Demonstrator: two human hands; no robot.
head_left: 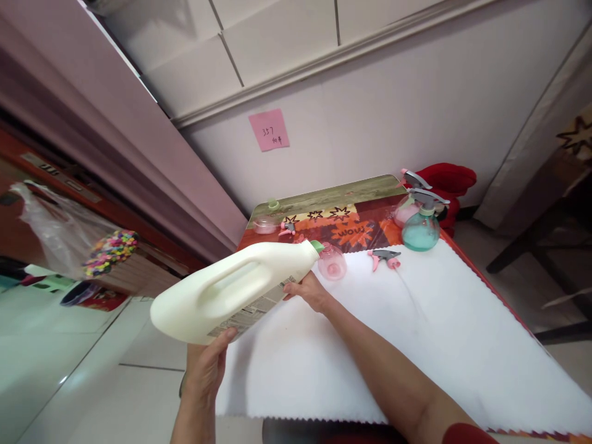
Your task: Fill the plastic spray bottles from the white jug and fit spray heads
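Note:
A large cream detergent jug is tilted sideways above the table, its green spout over the mouth of a small pink spray bottle body. My left hand supports the jug's underside near its base, fingers partly hidden. Near the neck, my right hand grips the jug from below. Whether liquid is flowing, I cannot tell. A pink-and-grey spray head with a thin tube lies on the white cloth to the right. Beyond it a teal spray bottle stands upright with liquid inside.
The table wears a white cloth over a patterned cover. At the back left are a clear pink container, a green cap and another spray head. A red plush item sits behind the right corner; a pink note is on the wall.

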